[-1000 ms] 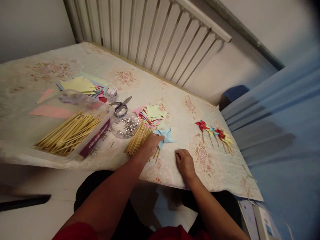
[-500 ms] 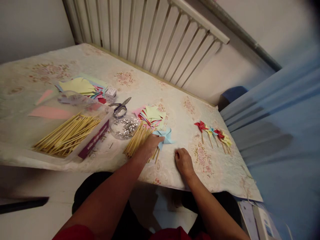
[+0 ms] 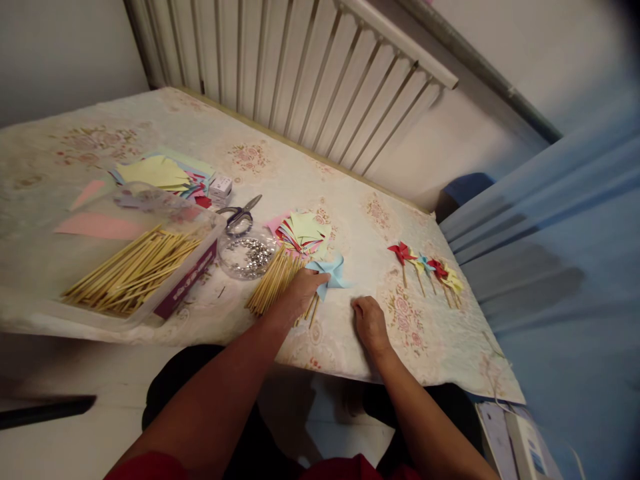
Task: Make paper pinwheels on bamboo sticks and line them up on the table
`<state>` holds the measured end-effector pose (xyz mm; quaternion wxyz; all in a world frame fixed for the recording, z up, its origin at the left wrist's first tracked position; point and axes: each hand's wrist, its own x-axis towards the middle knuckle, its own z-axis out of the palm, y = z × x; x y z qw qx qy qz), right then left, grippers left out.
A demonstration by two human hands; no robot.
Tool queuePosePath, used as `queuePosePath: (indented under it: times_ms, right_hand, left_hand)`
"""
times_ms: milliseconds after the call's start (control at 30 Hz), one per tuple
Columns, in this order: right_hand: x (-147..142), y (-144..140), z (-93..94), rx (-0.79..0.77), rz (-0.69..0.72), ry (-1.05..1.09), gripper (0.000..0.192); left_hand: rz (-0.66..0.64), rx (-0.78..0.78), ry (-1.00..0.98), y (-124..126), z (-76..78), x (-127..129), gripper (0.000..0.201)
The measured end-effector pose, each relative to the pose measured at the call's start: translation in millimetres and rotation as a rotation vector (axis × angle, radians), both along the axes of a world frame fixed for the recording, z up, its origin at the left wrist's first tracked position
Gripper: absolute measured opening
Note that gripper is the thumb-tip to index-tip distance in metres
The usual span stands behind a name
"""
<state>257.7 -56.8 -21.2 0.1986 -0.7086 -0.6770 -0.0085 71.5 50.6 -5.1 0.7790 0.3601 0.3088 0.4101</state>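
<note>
My left hand (image 3: pixel 299 293) lay palm-down on the loose bundle of wooden sticks (image 3: pixel 274 285) near the table edge, its fingertips touching the lower blade of the light blue paper pinwheel (image 3: pixel 327 272) that sat flat on the floral tablecloth (image 3: pixel 350 200). I could not tell whether those fingers had closed on a single stick or only rested across the pile; they looked loosely curled and close together, with nothing lifted. My right hand (image 3: pixel 369 323) sat just to the right of the pinwheel, apart from it, knuckles bent and fingertips pressed to the cloth; whether it pinched anything small was hidden from me.

Judging by the layout, I was at the point of fitting a stick to the blue pinwheel: the folded head was ready, and four finished pinwheels on sticks (image 3: pixel 427 265) lay in a row well to the right. The move ahead seemed to call for separating one stick from the bundle and bringing its end under the pinwheel's centre, then fetching a pin from the clear dish of silver pins (image 3: pixel 249 253) just beyond the sticks. The stack of cut paper squares (image 3: pixel 303 232) lay behind the pinwheel, the scissors (image 3: pixel 241 214) beyond the dish, and the tray of longer sticks (image 3: pixel 135 270) far to my left.
</note>
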Motion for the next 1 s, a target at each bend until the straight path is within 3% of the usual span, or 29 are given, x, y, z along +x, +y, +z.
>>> queuePosePath:
  times_ms: [600,800,1000]
  right_hand:
    - [11.8,14.8,7.5,-0.160,-0.174,0.141,0.010]
    - [10.1,15.8,10.5,-0.185,-0.184,0.066,0.011]
    - [7.4,14.7,11.4,-0.200,-0.166,-0.020,0.012]
  left_hand:
    - [-0.016,0.021,0.059,-0.6,1.1,-1.1,0.021]
    - [-0.020,-0.024,0.033,-2.3,6.3,-1.2,0.023]
    - [-0.046,-0.018,-0.010,0.4,1.3,0.8,0.022]
